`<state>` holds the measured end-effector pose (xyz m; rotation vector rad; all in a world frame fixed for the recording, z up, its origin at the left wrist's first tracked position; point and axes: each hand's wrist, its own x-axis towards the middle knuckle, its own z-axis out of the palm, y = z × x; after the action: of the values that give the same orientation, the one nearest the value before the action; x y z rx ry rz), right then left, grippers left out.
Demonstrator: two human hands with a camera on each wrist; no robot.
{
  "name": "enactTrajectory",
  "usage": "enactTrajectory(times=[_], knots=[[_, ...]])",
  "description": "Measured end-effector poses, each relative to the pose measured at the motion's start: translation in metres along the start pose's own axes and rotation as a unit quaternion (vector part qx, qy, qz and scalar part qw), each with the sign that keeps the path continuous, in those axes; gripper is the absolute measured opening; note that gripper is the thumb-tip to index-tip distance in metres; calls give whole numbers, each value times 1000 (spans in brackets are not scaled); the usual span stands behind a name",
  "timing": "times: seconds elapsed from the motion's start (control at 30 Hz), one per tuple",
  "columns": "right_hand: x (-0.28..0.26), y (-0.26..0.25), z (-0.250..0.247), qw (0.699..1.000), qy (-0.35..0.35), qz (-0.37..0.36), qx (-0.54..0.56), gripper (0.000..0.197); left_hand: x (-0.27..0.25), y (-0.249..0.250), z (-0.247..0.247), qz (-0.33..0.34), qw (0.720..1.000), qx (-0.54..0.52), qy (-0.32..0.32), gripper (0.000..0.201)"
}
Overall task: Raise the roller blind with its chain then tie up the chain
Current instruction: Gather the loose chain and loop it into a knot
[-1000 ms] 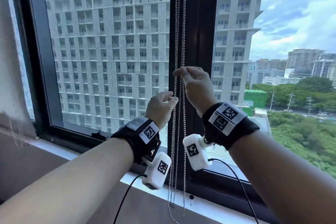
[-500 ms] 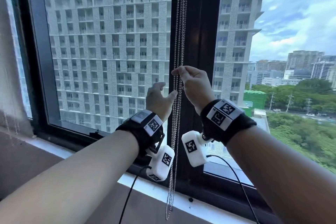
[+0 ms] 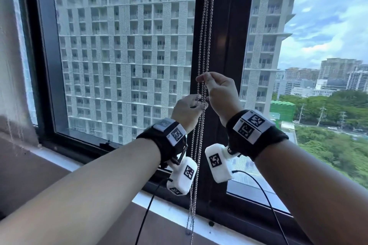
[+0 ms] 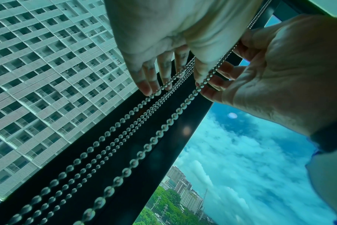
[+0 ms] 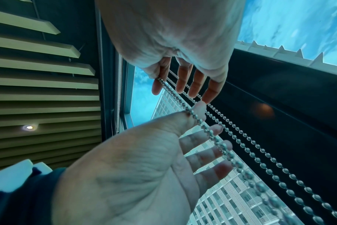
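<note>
Pinching the bead chain (image 3: 201, 61) high with your right hand (image 3: 220, 93), your left hand (image 3: 186, 110) grasping strands below, keep them taut while looping.

I stand in a room high up in a city building. The big dark-framed window (image 3: 223, 45) before me looks on a tall white apartment tower (image 3: 123, 45), and above me is a slatted ceiling (image 5: 38, 85) with a small round lamp (image 5: 29, 127).
</note>
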<state>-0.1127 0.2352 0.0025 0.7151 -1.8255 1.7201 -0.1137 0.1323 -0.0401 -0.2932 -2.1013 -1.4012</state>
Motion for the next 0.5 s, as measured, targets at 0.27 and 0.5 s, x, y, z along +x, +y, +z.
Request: enactTrajectory(times=[0.27, 0.5], knots=[[3, 4, 2, 1000, 6, 1, 7, 28, 0, 0, 4, -7, 997, -72, 38, 14], [1, 0, 5, 1000, 3, 19, 5, 26, -20, 16, -6, -46, 978, -203, -6, 22]])
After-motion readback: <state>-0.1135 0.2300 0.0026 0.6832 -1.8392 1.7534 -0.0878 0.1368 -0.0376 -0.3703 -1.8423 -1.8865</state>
